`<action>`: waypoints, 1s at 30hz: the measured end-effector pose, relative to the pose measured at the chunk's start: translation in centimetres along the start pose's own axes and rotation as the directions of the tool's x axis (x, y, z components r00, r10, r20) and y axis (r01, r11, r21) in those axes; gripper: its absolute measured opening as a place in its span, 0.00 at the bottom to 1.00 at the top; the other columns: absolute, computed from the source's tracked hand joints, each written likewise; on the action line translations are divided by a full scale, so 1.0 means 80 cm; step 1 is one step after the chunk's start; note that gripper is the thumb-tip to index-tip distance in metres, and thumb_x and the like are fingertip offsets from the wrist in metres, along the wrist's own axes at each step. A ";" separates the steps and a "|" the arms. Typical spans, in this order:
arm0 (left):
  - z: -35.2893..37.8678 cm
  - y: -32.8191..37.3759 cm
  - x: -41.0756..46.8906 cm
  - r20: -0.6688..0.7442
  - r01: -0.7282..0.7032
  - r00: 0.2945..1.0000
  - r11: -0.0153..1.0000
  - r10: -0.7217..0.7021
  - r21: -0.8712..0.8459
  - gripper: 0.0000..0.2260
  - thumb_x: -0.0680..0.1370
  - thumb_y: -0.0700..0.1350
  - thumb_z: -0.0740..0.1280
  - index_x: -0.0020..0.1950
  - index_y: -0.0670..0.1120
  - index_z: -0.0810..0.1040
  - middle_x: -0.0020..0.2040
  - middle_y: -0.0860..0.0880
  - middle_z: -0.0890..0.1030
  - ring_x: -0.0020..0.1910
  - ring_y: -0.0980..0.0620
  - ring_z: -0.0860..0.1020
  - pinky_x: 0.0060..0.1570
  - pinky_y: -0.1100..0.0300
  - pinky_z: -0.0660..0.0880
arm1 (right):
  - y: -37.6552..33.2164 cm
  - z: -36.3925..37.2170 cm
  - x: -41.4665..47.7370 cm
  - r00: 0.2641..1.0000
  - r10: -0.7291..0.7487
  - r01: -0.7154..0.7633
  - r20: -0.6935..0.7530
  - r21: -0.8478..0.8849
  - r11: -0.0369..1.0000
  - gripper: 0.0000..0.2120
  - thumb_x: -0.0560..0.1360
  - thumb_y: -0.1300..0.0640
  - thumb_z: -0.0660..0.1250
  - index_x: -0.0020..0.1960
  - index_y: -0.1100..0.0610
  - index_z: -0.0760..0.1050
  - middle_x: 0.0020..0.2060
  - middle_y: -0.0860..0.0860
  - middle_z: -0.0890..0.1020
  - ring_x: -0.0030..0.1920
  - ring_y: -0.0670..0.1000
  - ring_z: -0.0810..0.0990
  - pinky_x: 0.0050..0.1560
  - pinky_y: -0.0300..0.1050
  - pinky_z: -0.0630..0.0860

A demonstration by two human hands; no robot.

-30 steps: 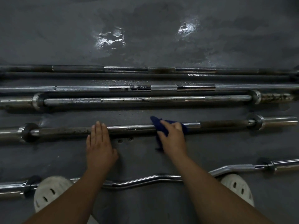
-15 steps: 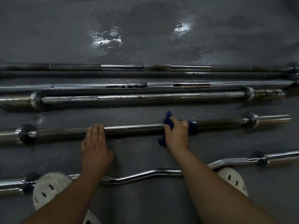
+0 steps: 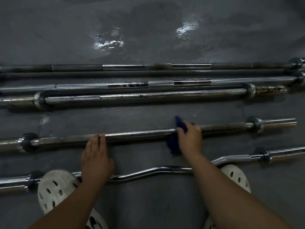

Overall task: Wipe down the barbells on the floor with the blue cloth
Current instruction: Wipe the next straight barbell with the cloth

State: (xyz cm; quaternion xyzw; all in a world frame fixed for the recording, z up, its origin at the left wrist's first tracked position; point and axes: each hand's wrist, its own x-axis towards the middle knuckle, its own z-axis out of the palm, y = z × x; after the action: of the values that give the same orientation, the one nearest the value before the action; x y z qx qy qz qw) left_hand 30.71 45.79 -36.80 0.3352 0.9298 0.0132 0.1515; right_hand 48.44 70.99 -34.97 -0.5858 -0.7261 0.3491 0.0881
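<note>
Several barbells lie side by side on the dark floor. My right hand (image 3: 189, 139) is closed on the blue cloth (image 3: 175, 142), which wraps the shaft of the short straight barbell (image 3: 140, 135) right of its middle. Part of the cloth hangs below the bar and a corner sticks up behind my fingers. My left hand (image 3: 95, 154) rests flat with its fingertips on the same bar, left of centre, holding nothing. A curved curl bar (image 3: 148, 172) lies nearest me, under my forearms.
Three longer barbells (image 3: 148, 96) lie farther away, some with rust spots. My two white perforated clogs (image 3: 54, 187) stand by the curl bar. The floor (image 3: 148, 30) beyond the bars is grey with shiny wet patches.
My right hand has slid the cloth rightward along the bar. My left hand has kept its place on the shaft.
</note>
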 end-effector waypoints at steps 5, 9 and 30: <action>-0.002 -0.002 -0.006 0.003 0.023 1.000 1.000 -0.023 0.002 0.42 0.61 0.39 0.77 0.74 0.37 0.67 0.72 0.35 0.68 0.69 0.34 0.67 0.65 0.38 0.70 | 0.000 -0.005 -0.009 0.988 0.131 -0.128 -0.085 0.037 0.991 0.11 0.79 0.58 0.64 0.60 0.59 0.76 0.62 0.58 0.67 0.47 0.53 0.73 0.58 0.37 0.65; 0.000 0.001 -0.010 0.049 0.009 0.999 1.000 -0.010 0.016 0.48 0.59 0.41 0.77 0.77 0.36 0.62 0.76 0.36 0.63 0.74 0.35 0.62 0.67 0.39 0.68 | -0.016 0.020 -0.027 0.982 -0.128 0.140 0.137 -0.084 0.987 0.11 0.79 0.52 0.65 0.60 0.52 0.76 0.57 0.53 0.67 0.45 0.49 0.72 0.51 0.39 0.67; -0.028 0.015 0.089 0.113 -0.006 0.994 0.999 0.000 0.045 0.47 0.70 0.52 0.71 0.81 0.46 0.48 0.82 0.45 0.47 0.80 0.43 0.45 0.76 0.43 0.49 | -0.022 0.029 0.049 0.989 -0.133 0.125 -0.065 -0.104 0.987 0.16 0.78 0.58 0.66 0.65 0.59 0.76 0.65 0.57 0.70 0.59 0.60 0.74 0.64 0.52 0.71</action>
State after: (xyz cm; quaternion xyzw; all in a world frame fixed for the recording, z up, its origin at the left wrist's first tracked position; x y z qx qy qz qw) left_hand 25.61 51.41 -36.43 0.3402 0.9193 -0.0267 0.1961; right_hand 44.68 73.52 -36.71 -0.5533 -0.7755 0.2847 0.1071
